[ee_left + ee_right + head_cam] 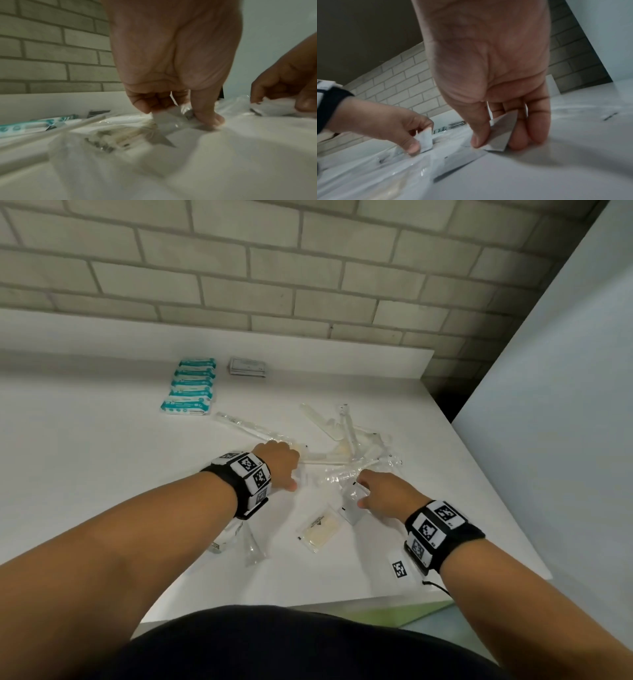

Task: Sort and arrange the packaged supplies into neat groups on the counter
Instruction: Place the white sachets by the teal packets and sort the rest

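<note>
On the white counter [102, 440] we have both hands down in the loose heap of clear wrappers [342, 440]: our left hand [279, 463] pinches a small white sachet [425, 139], and our right hand [387, 494] pinches another flat packet [502, 134]. We judge we lift these like items to group them, as the teal packs [190, 386] and dark sachets [248, 367] already sit sorted near the wall.

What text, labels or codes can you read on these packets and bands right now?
No words can be read in any view.
Teal packets: white print, too blurred.
Dark cards: pale lines, too small.
Cream sachet: dark print, blurred.
Counter tag and wristbands: square black-and-white marker patterns, no letters.
</note>
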`<act>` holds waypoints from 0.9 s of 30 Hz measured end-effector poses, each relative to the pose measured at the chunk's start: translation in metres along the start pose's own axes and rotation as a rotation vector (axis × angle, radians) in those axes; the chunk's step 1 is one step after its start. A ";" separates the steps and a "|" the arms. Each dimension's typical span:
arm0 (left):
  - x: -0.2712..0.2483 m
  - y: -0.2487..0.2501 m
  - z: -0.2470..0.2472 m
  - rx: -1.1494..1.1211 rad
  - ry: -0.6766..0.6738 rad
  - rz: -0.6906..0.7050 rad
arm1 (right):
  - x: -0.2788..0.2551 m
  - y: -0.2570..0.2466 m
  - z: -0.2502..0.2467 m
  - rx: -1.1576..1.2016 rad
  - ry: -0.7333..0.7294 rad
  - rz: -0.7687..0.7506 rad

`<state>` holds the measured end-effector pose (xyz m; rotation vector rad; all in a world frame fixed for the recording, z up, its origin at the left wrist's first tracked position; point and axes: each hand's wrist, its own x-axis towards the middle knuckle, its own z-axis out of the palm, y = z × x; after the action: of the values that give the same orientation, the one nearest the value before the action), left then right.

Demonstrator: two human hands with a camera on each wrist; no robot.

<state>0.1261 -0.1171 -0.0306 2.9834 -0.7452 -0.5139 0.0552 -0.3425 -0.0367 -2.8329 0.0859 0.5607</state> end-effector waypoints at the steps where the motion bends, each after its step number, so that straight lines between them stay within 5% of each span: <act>1: -0.003 -0.002 -0.001 -0.079 0.038 0.000 | 0.002 -0.004 -0.001 0.019 -0.016 -0.011; 5: -0.029 -0.024 -0.016 -0.419 0.101 -0.070 | 0.008 -0.007 -0.012 0.065 -0.102 -0.104; 8: -0.059 -0.050 -0.023 -0.431 -0.023 -0.125 | 0.006 -0.009 -0.013 -0.015 -0.184 -0.208; 16: -0.127 -0.070 0.020 -0.284 -0.232 -0.300 | 0.015 -0.041 -0.003 -0.436 -0.124 -0.275; 20: -0.135 -0.062 0.041 -0.212 -0.195 -0.316 | 0.015 -0.050 -0.003 -0.469 -0.119 -0.256; 25: -0.132 -0.061 0.046 -0.200 -0.212 -0.280 | 0.020 -0.047 -0.029 -0.280 0.176 -0.057; 27: -0.129 -0.060 0.043 -0.203 -0.207 -0.278 | 0.020 -0.046 -0.030 -0.155 0.085 0.025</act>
<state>0.0324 -0.0021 -0.0372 2.8822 -0.2618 -0.8637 0.0902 -0.3059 -0.0066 -3.0101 0.0970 0.4710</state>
